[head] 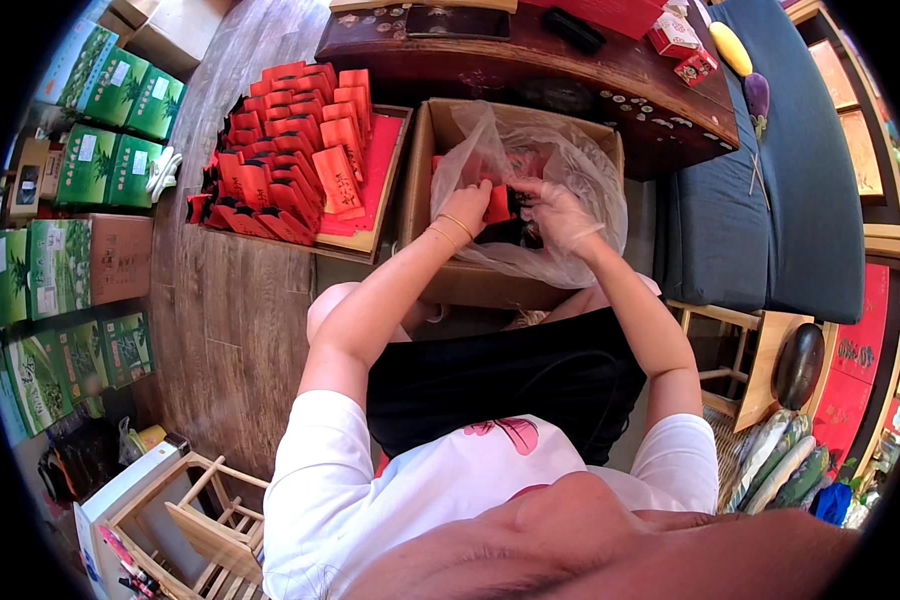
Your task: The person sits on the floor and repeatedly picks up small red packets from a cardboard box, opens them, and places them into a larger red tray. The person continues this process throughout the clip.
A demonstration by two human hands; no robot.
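A cardboard box [495, 283] stands before my knees, lined with a clear plastic bag [604, 187]. Inside the bag are red and black pieces, partly hidden by the plastic and my hands. My left hand [469, 208], with bangles at the wrist, pinches the edge of a red packet [499, 204] over the bag's opening. Just to its right, my right hand [566, 214] reaches into the bag's mouth with its fingers toward the packet. That hand is blurred, so its grip is unclear.
Left of the box, a wooden tray [386, 187] bears many red packets [277, 150] with black writing, standing in rows. A dark wooden table [630, 75] is beyond the box. A blue-grey cushioned seat [720, 240] lies right. Green boxes [94, 165] line the left side.
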